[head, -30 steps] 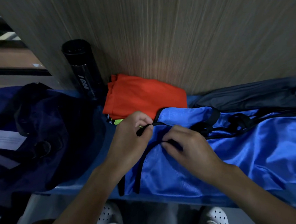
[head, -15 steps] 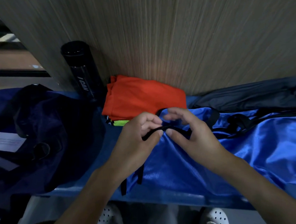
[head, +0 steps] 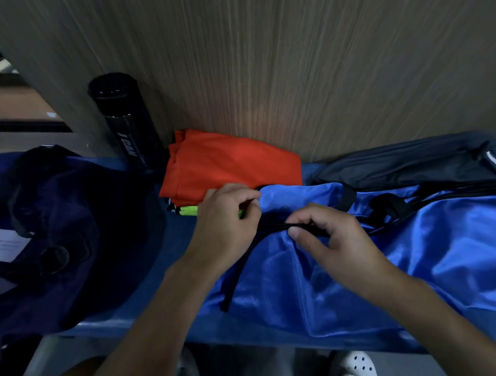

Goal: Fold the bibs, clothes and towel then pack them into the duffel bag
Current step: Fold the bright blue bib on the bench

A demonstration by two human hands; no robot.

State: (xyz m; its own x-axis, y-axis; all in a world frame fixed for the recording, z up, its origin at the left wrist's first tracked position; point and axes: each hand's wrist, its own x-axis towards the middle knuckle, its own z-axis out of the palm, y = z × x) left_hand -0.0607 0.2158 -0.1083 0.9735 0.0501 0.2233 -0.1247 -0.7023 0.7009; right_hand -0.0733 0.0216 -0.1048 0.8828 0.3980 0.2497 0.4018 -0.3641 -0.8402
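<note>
A shiny blue bib (head: 374,256) with black trim lies spread across the blue bench. My left hand (head: 228,220) grips the bib's upper left corner near its black edge. My right hand (head: 330,238) pinches the black trim strap between thumb and fingers, just right of the left hand. A folded orange garment (head: 231,162) sits against the wall behind my hands, on top of a neon-green piece (head: 189,211). The dark navy duffel bag (head: 59,235) lies open at the left.
A tall black bottle (head: 125,125) stands against the wood-grain wall (head: 291,56), left of the orange garment. A dark garment (head: 412,162) lies at the back right. The bench's front edge (head: 248,331) runs below the bib, with white shoes beneath.
My hands have drawn apart along the black trim. The left hand went up and left to the bib's corner; the right hand slid right and down, still pinching the strap.
</note>
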